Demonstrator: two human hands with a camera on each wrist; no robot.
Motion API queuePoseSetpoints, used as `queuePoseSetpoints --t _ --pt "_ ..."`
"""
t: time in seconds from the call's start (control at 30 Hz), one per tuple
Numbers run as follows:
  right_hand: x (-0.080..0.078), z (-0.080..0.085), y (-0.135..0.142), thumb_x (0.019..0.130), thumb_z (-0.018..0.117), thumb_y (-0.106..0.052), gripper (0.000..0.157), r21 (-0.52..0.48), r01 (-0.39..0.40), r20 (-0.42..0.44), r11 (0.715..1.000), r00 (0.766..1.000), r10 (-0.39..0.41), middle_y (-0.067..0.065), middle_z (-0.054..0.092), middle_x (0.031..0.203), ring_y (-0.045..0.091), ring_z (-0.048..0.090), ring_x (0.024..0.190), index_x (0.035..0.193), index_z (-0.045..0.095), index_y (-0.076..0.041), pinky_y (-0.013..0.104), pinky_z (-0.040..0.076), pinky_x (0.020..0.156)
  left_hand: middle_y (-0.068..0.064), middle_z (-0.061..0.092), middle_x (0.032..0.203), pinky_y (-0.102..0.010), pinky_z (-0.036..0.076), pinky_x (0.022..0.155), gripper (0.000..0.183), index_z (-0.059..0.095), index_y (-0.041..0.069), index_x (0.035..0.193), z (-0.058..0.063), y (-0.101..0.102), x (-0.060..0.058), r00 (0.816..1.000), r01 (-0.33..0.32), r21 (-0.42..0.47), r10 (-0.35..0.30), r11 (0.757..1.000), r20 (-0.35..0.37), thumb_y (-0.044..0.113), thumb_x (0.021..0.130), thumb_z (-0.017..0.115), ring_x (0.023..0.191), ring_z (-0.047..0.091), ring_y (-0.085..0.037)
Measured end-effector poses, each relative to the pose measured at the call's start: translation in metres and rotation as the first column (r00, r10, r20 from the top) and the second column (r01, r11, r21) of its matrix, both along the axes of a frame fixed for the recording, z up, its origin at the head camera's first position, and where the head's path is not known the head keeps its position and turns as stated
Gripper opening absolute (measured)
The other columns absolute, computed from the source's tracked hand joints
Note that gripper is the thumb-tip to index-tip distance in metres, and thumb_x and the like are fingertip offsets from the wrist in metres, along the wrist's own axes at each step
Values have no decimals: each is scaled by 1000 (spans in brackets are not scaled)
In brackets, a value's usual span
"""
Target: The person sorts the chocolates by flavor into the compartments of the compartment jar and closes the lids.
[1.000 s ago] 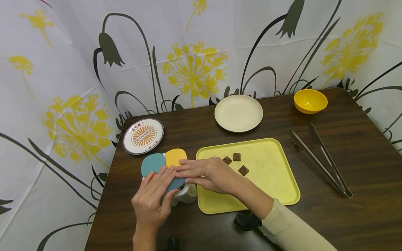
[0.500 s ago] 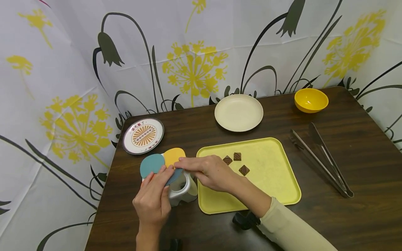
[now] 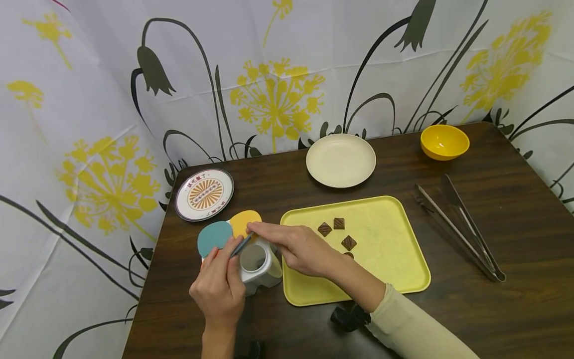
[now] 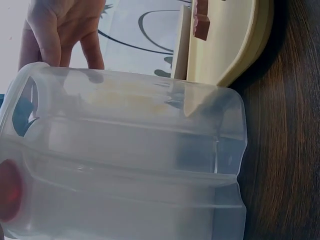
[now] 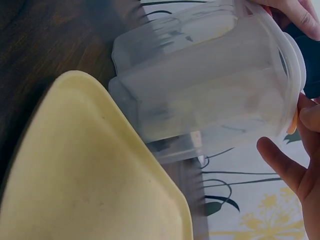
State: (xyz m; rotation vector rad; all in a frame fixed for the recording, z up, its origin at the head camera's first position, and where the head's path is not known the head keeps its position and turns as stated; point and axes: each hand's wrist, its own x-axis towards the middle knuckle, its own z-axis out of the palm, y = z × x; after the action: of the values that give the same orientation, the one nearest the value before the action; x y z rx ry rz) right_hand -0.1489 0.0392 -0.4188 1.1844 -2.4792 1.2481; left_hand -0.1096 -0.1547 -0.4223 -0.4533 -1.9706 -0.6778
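A translucent white container (image 3: pixel 264 274) with coloured flap lids stands left of the yellow tray. Its blue lid (image 3: pixel 242 245) is tilted up edge-on, baring a round opening; the teal lid (image 3: pixel 215 239) and yellow lid (image 3: pixel 244 223) lie flat. My left hand (image 3: pixel 217 289) lies over the container's near left, the blue lid between its thumb and index finger. A red lid (image 4: pixel 10 192) is mostly hidden under that hand. Coming from the right, my right hand (image 3: pixel 305 247) touches the blue lid's upper edge with straight fingers, its thumb (image 5: pixel 282 160) held apart.
Several small chocolates (image 3: pixel 349 243) lie on the yellow tray (image 3: pixel 390 269). Metal tongs (image 3: pixel 466 234) lie to its right. Behind are a patterned plate (image 3: pixel 184 202), a cream plate (image 3: pixel 341 162) and a yellow bowl (image 3: pixel 444 143). A floral curtain (image 3: pixel 278 40) hangs behind the table.
The blue lid has swung up from nearly flat to steeply raised, uncovering the round opening. My right fingers have shifted slightly up and left, and another chocolate shows beside the right wrist.
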Motion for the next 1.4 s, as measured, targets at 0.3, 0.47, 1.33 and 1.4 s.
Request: queuePoseSetpoints --t 0.3,0.47,1.33,1.4 --pt "5 -2 -1 99 52 -3 56 20 -11 -124 1000 992 13 -1 42 152 5 34 139 152 37 -12 24 33 108 -8 75 95 -49 54 74 37 76 5 105 2 -1 1 1000 -11 -19 11 1000 18 30 103 48 72 72 -29" --pt "9 0 5 99 54 -7 53 47 12 -187 999 982 -3 0 45 150 5 35 138 150 40 -11 24 33 108 -8 75 95 -48 54 74 37 76 5 105 1 0 1 1000 -9 -18 10 1000 13 30 103 49 72 72 -29" --pt "70 -20 203 89 73 -17 52 177 715 -30 676 690 -723 6 55 141 36 52 125 139 58 -14 60 44 86 -8 75 95 -35 53 85 36 77 7 103 1 1 1 1000 -8 13 8 1000 2 30 102 49 72 71 -31" --pt "77 -22 223 93 69 -21 56 237 758 24 607 621 -784 10 48 147 42 45 130 145 50 -12 67 39 87 -9 75 95 -36 53 85 36 77 6 103 0 2 1 1000 -5 15 5 1000 4 30 102 50 72 71 -31"
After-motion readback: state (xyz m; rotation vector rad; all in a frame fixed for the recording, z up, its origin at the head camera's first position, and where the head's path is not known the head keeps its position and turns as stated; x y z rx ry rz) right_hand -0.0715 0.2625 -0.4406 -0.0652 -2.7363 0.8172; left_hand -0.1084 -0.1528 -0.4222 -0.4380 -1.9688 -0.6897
